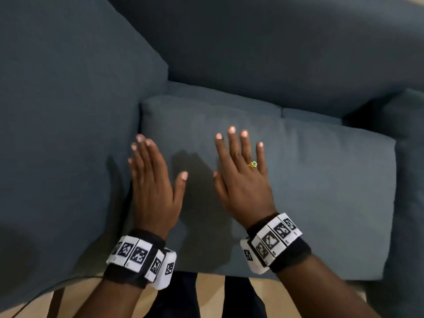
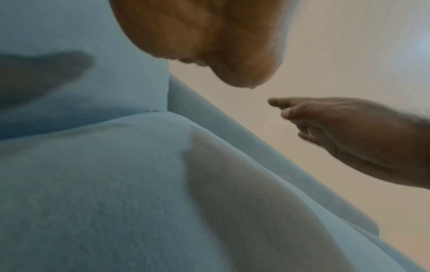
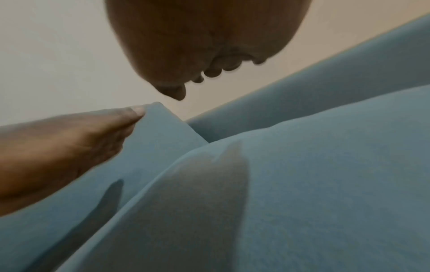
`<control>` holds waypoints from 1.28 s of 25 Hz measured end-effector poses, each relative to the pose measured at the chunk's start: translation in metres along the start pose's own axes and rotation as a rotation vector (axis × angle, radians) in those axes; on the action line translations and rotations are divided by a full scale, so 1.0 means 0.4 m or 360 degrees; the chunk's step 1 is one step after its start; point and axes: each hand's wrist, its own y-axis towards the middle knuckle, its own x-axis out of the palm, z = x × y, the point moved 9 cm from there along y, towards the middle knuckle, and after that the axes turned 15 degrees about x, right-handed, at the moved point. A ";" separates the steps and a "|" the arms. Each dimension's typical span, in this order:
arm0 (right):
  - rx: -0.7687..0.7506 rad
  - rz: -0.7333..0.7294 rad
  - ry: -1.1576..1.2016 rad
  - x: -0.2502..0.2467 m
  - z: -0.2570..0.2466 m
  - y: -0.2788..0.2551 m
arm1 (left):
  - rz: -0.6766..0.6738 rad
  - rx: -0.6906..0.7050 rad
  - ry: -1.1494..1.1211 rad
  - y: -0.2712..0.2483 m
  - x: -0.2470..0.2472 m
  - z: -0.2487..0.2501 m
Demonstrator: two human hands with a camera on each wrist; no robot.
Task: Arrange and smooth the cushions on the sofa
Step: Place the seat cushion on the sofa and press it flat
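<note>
Sofa (image 1: pixel 275 53) carries a blue cushion (image 1: pixel 321 191); left hand (image 1: pixel 153 187) and right hand (image 1: pixel 243 180) hover above it, fingers straight, gripping nothing.

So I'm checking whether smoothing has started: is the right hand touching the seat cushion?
Apart. The left wrist view shows the right hand in the air, with wall visible between it and the seat cushion. The head view shows its shadow offset on the fabric.

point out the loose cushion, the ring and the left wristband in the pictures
loose cushion (image 1: pixel 321 180), head view, bare top face right of the hands
ring (image 1: pixel 252 164), head view, its green stone, on a finger of the right hand (image 1: pixel 243 180)
left wristband (image 1: pixel 135 253), head view, white marker panels on the black strap
</note>
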 end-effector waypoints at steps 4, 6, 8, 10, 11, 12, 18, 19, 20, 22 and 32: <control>-0.0018 -0.0203 -0.0073 0.058 0.118 -0.041 | -0.0294 0.0252 0.0176 -0.004 0.104 0.145; 0.0034 -0.0024 0.0047 0.007 0.185 -0.039 | -0.0134 0.0044 0.0143 0.035 0.073 0.183; 0.0094 -0.0010 0.0074 -0.003 0.265 -0.047 | -0.0184 0.0233 0.0227 0.046 0.105 0.304; 0.0022 -0.0241 -0.0023 0.047 0.328 -0.073 | -0.0414 0.0467 0.0410 0.032 0.190 0.415; -0.0014 -0.0266 -0.0015 0.058 0.358 -0.086 | -0.0464 0.0404 0.0420 0.038 0.208 0.440; -0.0006 -0.0179 0.0037 0.040 0.383 -0.081 | -0.0405 0.0317 0.0401 0.063 0.201 0.447; 0.0106 -0.0216 0.0090 0.057 0.632 -0.077 | -0.0535 0.0499 0.0537 0.106 0.298 0.643; 0.0080 -0.0153 0.0171 0.039 0.660 -0.070 | -0.0490 0.0411 0.0484 0.131 0.293 0.668; 0.0137 -0.0032 0.0273 0.005 0.694 -0.064 | -0.0390 0.0357 0.0424 0.155 0.277 0.694; 0.0319 0.0095 0.0354 -0.017 0.801 -0.066 | -0.0323 0.0557 0.0415 0.175 0.302 0.797; 0.0596 -0.0063 0.0361 0.089 1.140 -0.122 | -0.0635 0.0915 0.0483 0.184 0.532 1.080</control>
